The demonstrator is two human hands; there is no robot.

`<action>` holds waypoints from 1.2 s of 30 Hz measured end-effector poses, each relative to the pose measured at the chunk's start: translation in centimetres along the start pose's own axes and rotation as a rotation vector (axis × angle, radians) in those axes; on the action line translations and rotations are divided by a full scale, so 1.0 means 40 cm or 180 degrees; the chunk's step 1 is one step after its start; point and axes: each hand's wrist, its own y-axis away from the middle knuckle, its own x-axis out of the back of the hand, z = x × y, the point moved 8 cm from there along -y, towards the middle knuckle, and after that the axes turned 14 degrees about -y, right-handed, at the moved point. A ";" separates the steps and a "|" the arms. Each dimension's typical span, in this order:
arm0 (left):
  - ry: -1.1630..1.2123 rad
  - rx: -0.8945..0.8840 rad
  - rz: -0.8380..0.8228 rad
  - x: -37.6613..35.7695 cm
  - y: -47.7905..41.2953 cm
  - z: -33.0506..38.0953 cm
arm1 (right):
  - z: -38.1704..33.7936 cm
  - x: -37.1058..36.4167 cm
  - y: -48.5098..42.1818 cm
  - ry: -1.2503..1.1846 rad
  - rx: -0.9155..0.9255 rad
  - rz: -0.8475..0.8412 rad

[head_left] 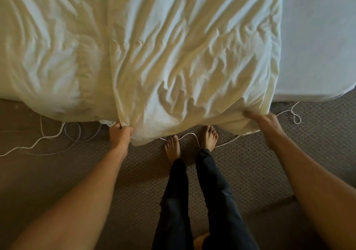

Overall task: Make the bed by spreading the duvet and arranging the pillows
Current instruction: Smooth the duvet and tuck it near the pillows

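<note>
Fabric of the cream, wrinkled duvet (pixel 173 47) fills the upper left and centre of the frame, spread over the bed and spilling past its near edge toward the floor. My left grip (pixel 121 134), at lower centre-left, is clamped on the duvet's hem, with the fingers curled tight round a bunched fold and the back of the hand facing up. My right grip (pixel 264 123), at centre-right, is closed on the same hem near the duvet's lower right corner. Its fingers are bent into the cloth, and I cannot see its thumb. Between my two grips the hem sags in a shallow curve. In the upper right of the frame the white-sheeted mattress (pixel 317 47) lies uncovered beside the duvet's right edge. My bare feet (pixel 173 147) stand on the brown patterned carpet (pixel 260 172) just below the hanging hem. Thin white cables (pixel 189 133) trail across the carpet between my feet, and others lie off to the left and right.
</note>
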 end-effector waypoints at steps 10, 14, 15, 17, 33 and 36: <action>-0.1686 -0.0194 0.0376 0.027 -0.033 0.000 | 0.039 0.042 0.054 0.0974 -0.0026 0.1015; -0.2342 -0.0335 0.0244 0.024 -0.006 0.046 | -0.001 0.012 0.129 0.1407 0.0231 0.1426; -0.2532 -0.0586 0.0191 0.024 0.020 0.077 | -0.016 -0.006 0.151 0.1349 0.0331 0.1323; -0.2865 -0.1099 -0.0036 0.015 0.090 0.139 | -0.052 -0.051 0.203 0.1138 0.0495 0.1008; -0.2482 -0.2955 -0.0712 0.176 0.800 0.533 | -0.450 -0.057 0.746 0.0174 0.0904 -0.0217; -0.2058 -0.3016 -0.0956 0.153 0.924 0.590 | -0.479 0.026 0.803 -0.0215 0.1056 -0.0128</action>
